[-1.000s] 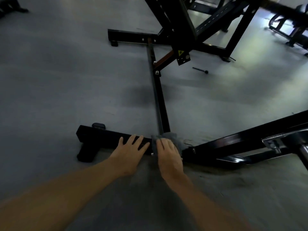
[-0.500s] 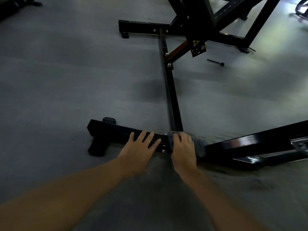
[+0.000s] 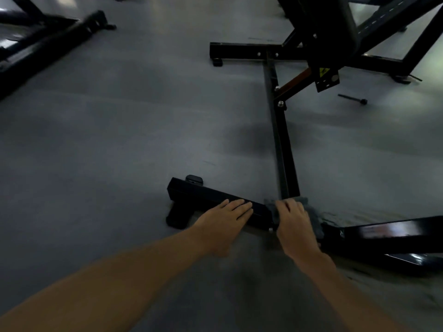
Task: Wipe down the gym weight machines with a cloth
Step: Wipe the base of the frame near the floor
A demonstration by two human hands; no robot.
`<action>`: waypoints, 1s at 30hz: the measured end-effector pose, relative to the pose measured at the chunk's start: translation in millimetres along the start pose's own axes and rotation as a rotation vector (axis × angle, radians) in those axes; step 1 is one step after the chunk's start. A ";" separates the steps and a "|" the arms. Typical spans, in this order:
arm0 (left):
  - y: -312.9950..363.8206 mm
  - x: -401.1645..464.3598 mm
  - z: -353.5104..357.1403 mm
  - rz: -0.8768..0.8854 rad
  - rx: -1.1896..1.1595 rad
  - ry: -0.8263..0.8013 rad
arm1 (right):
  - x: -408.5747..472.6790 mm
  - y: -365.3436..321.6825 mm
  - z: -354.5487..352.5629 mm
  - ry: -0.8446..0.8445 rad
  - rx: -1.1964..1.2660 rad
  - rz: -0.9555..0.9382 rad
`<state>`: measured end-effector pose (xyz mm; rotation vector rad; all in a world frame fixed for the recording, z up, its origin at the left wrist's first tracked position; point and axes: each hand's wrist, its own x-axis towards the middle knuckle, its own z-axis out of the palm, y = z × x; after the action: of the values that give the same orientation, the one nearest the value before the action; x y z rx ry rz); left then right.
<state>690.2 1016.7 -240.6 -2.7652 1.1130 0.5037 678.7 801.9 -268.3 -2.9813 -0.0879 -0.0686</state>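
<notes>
The grey cloth [image 3: 311,218] looked soft, light and easily bunched, best worked flat under a spread palm, while the black base bar [image 3: 213,198] seemed stiff, heavy steel needing no holding. The cloth lay draped over the bar's joint with the long floor rail [image 3: 284,149], directly under the right hand [image 3: 293,220], which pressed it down. Just left, the left hand [image 3: 225,218] rested flat, fingers straight, on bare bar.

Grey cloth [image 3: 311,218]: crumpled, draped over low black base bar [image 3: 211,197] at junction with long rail [image 3: 282,149], mostly under right hand [image 3: 293,224]. Base bar: square-section, matte, lying on floor, extending leftward beneath left hand [image 3: 225,219].
</notes>
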 end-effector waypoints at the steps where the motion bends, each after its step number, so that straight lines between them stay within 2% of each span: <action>1: -6.1 -3.6 -1.5 -0.002 -0.047 0.010 | -0.3 9.3 -0.1 0.006 0.000 0.042; 4: -33.9 -22.2 -4.5 -0.095 -0.060 0.077 | -7.8 26.9 3.8 0.118 -0.004 0.187; 6: -67.2 -44.5 -2.9 -0.215 0.017 0.112 | -12.5 11.9 8.5 0.228 0.181 0.319; 8: -102.9 -68.9 1.0 -0.283 0.091 0.060 | -15.1 -23.7 5.5 0.389 0.456 0.440; 10: -130.8 -90.4 8.4 -0.274 0.155 -0.049 | -14.8 -77.5 9.2 0.510 0.635 0.358; 11: -140.2 -99.1 12.8 -0.251 0.164 -0.086 | -15.0 -108.2 18.6 0.520 0.640 0.267; 13: -149.1 -105.1 18.5 -0.211 0.176 -0.091 | -14.5 -165.0 47.3 0.461 0.556 0.044; 15: -153.6 -103.6 23.9 -0.185 0.171 -0.071 | -9.8 -202.0 83.3 0.291 0.424 -0.203; 17: -155.6 -102.1 28.8 -0.168 0.163 -0.078 | 2.5 -221.0 107.4 0.097 0.330 -0.347; 19: -158.7 -103.3 34.3 -0.165 0.128 -0.067 | 14.6 -230.3 109.2 -0.056 0.218 -0.390; 21: -161.5 -104.4 35.5 -0.161 0.132 -0.067 | 19.3 -232.3 99.2 -0.115 0.121 -0.452; 23: -162.9 -103.8 33.6 -0.148 0.150 -0.089 | 12.2 -221.0 91.1 -0.190 0.121 -0.426; 27: -166.3 -102.8 31.6 -0.139 0.182 -0.097 | 6.6 -202.9 87.3 -0.188 0.117 -0.321; 30: -162.7 -103.2 34.1 -0.156 0.194 -0.114 | 18.4 -221.2 94.4 -0.197 0.168 -0.373</action>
<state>724.1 1209.4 -239.0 -2.5928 0.8644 0.4985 687.2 1035.9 -326.0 -2.7557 -0.6385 0.1794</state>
